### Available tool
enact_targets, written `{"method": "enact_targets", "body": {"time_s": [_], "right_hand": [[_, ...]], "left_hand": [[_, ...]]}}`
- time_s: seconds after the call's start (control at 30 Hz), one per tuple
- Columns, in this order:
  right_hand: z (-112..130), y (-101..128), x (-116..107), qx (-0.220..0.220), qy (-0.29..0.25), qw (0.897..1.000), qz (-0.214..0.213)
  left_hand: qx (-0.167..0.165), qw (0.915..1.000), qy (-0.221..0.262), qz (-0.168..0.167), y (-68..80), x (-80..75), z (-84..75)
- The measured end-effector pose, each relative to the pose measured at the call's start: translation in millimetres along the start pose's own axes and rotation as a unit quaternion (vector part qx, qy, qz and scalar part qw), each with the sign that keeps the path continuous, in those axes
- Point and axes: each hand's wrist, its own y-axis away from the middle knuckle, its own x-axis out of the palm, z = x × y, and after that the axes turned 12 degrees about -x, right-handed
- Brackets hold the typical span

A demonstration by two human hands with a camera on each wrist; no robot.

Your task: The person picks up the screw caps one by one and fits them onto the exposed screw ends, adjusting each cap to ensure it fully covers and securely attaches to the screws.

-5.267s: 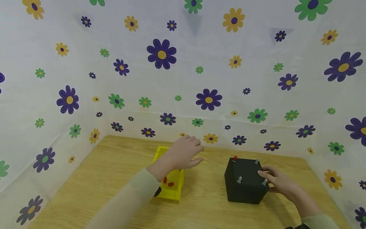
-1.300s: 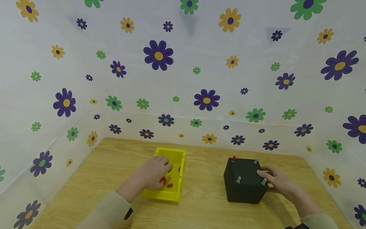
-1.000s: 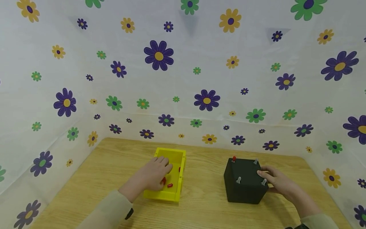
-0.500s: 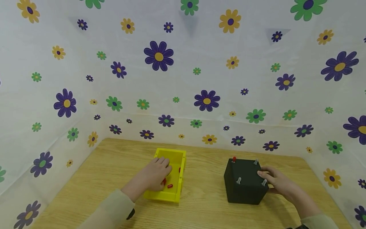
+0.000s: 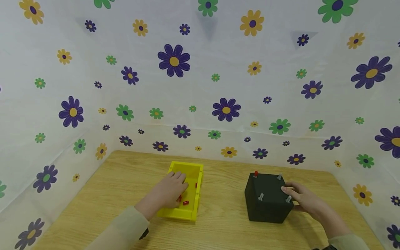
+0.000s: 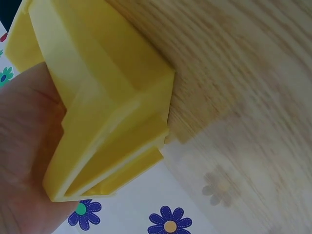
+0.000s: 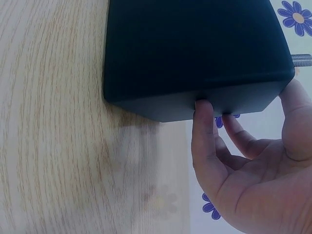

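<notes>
A yellow tray point(image 5: 186, 164) lies at the table's middle with small red caps point(image 5: 186, 202) inside. My left hand point(image 5: 167, 192) rests over its left half, fingers bent down into it beside the caps; whether they pinch one is hidden. In the left wrist view the palm point(image 6: 24, 146) lies against the tray's outer wall point(image 6: 112, 97). To the right stands a black cube point(image 5: 265, 206) with grey bolts point(image 5: 261, 196) sticking out of its top, one topped by a red cap point(image 5: 256, 173). My right hand point(image 5: 304, 198) grips its right edge, thumb point(image 7: 297, 117) on top, fingers point(image 7: 204, 126) on the side.
The wooden table point(image 5: 118, 180) is boxed in by white flowered sheeting point(image 5: 200, 104) at the back and both sides. Bare wood lies between tray and cube, left of the tray, and along the front edge.
Five seconds ago my left hand hovered above the tray's far end; it has come down into the tray and drawn slightly toward me. The right hand and the cube have stayed still.
</notes>
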Motion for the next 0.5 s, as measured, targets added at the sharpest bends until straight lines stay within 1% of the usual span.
{"method": "enact_targets", "body": {"time_s": [0.13, 0.37, 0.5], "right_hand": [[-0.9, 0.0, 0.2, -0.001, -0.002, 1.0, 0.001], [-3.2, -0.5, -0.4, -0.002, 0.002, 1.0, -0.001], [-2.5, -1.0, -0.3, 0.002, 0.0, 1.0, -0.003]], "left_hand": [[0.0, 1.0, 0.0, -0.001, -1.8, 2.7, -1.3], [0.007, 0.9998, 0.0, -0.018, -4.9, 7.2, -0.6], [0.007, 0.9999, 0.001, -0.012, -4.8, 7.6, -0.1]]}}
